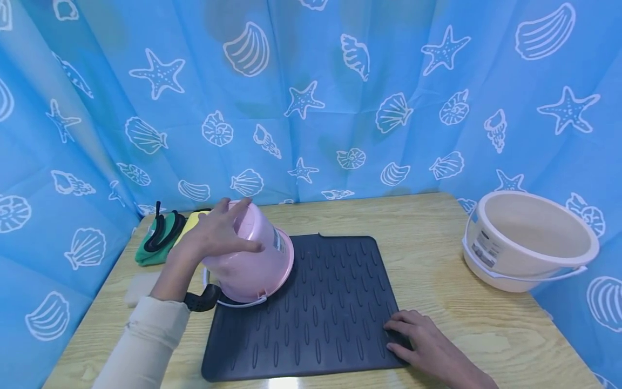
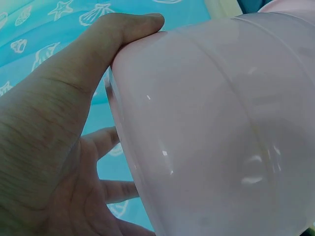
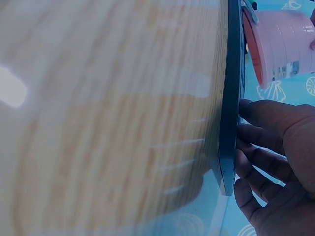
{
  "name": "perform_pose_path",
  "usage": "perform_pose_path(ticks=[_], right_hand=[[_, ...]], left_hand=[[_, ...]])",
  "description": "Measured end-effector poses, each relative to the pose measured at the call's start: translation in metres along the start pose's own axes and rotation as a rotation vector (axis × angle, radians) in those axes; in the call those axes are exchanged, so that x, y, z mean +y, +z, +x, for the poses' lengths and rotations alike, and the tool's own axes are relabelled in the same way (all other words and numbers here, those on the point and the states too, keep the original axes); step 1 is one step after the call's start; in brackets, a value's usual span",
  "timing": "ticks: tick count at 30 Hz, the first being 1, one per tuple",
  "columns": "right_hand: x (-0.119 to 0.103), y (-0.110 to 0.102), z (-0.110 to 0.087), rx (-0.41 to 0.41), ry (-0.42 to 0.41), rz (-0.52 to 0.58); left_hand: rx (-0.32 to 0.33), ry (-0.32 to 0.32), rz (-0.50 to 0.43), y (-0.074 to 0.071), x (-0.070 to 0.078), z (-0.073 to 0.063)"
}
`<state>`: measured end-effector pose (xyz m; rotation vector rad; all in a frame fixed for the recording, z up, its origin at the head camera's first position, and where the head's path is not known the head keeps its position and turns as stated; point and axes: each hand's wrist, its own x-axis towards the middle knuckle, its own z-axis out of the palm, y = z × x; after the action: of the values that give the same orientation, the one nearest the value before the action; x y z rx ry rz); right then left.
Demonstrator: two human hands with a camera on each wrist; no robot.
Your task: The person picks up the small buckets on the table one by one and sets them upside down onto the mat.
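We record a blue curtain [image 1: 311,92] across the upper frame, then the counter [image 1: 418,227]. A dark mat [image 1: 330,313] lies at lower centre. The white tub [image 1: 510,259] sits at right. We find the pink bucket [image 1: 257,270] left of centre, tipped over the mat. We note the left hand [image 1: 218,232] grasping its base; the right hand [image 1: 420,340], released, rests fingertips on the mat's edge.

The table [image 1: 418,232] bears a mat [image 1: 330,313] and cream bucket [image 1: 515,263].
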<state>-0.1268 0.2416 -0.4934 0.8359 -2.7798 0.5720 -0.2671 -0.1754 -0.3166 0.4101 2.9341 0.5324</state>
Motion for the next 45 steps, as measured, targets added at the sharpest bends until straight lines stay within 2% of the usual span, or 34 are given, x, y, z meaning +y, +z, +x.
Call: perform_pose_path(ticks=[20,31,37,45], right_hand=[[-0.001,-0.002,0.0,-0.017,0.017,0.02],[-0.001,-0.002,-0.001,-0.013,0.008,0.03],[0.0,0.0,-0.001,0.04,-0.03,0.02],[-0.001,-0.002,-0.001,0.017,-0.007,0.023]], left_hand=[[-0.014,-0.016,0.063,0.008,0.015,0.01],[-0.05,-0.103,0.075,0.01,0.022,0.012],[-0.063,-0.114,0.088,0.01,0.026,0.012],[-0.069,-0.132,0.102,0.013,0.029,0.015]])
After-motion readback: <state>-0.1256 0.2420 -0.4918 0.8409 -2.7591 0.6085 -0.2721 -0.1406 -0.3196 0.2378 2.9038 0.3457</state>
